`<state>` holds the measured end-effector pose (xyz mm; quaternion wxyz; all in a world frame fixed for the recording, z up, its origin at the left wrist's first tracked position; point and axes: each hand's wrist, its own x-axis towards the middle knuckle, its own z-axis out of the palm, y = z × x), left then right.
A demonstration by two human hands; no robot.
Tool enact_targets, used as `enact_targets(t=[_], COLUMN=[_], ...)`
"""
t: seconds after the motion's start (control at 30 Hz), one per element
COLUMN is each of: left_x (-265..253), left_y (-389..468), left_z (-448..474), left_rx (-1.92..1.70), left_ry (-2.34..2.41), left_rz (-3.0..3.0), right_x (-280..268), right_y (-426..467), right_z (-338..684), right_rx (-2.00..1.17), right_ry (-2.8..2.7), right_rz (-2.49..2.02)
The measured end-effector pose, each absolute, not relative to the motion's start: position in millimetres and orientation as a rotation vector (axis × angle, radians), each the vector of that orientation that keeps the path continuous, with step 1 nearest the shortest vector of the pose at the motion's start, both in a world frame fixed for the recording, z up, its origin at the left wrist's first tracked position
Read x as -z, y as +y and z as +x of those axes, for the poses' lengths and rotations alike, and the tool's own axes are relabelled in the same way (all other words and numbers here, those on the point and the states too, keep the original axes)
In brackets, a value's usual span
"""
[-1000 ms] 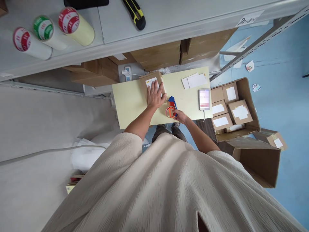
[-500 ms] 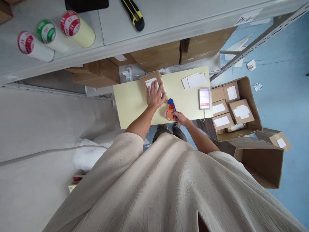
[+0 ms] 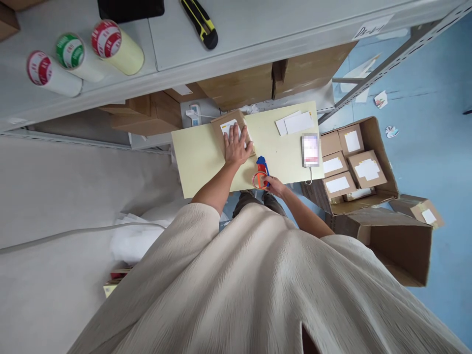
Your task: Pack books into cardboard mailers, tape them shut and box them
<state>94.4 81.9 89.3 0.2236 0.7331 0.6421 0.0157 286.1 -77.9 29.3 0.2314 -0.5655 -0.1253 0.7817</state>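
A small cardboard box with a white label on its top lies on the pale yellow table. My left hand rests flat on the box with fingers spread, partly covering the label. Just right of the box, near the table's front edge, my right hand grips a red and blue tape dispenser with an orange ring at its roll. The dispenser's blue head is close to the box's right side; whether tape runs between them is hard to make out.
White label slips and a phone-like device with a cable lie on the table's right. Beyond stands a large carton of labelled boxes, with an open carton nearer. A shelf overhead holds tape rolls and a utility knife.
My right hand and the tape dispenser have moved slightly toward my body, away from the box. My left hand stays flat on the box. The camera view has shifted a little.
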Motion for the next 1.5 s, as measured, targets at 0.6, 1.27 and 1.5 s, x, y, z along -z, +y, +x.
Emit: enact_targets(t=[0.6,1.27,1.5], left_x=[-83,-70,-75], left_y=[109,105,103], left_z=[95,108,109], left_rx=[0.075,-0.025,-0.012], left_ry=[1.509,1.629,1.639], left_rz=[2.211,2.133,2.149], right_x=[-12,-33,-40], right_y=[-19,-23,-28], right_z=[320,312,329], right_rx=[-1.992,-2.030,-2.053], right_ry=[-0.476,-0.456,-0.543], right_rz=[-1.706,-1.664,-1.727])
